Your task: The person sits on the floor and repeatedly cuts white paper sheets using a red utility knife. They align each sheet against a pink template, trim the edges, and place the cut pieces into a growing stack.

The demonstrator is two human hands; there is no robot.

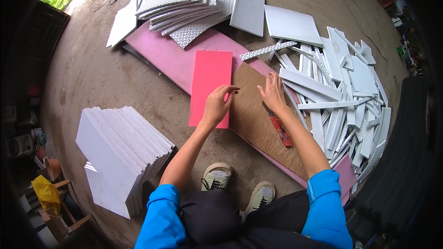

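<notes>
A flat, bright red-pink rectangular panel [210, 71] lies on the pink board [170, 50], its right edge along a brown board [258, 115]. Over the panel's right edge is my left hand [218, 106], fingers bent, with no object visible in it. My right hand [273, 94] rests on or just above the brown board's upper right part, thumb and fingers apart and nothing held. Just below that hand, partly beside my forearm, a red utility knife [280, 132] lies on the brown board.
White foam strips and offcuts [337, 92] are heaped at right. Textured white sheets [184, 4] are stacked at the far end, beside flat white panels [291, 24]. A thick stack of cut white sheets [122, 152] stands on the floor at left. My shoes [217, 175] are close below.
</notes>
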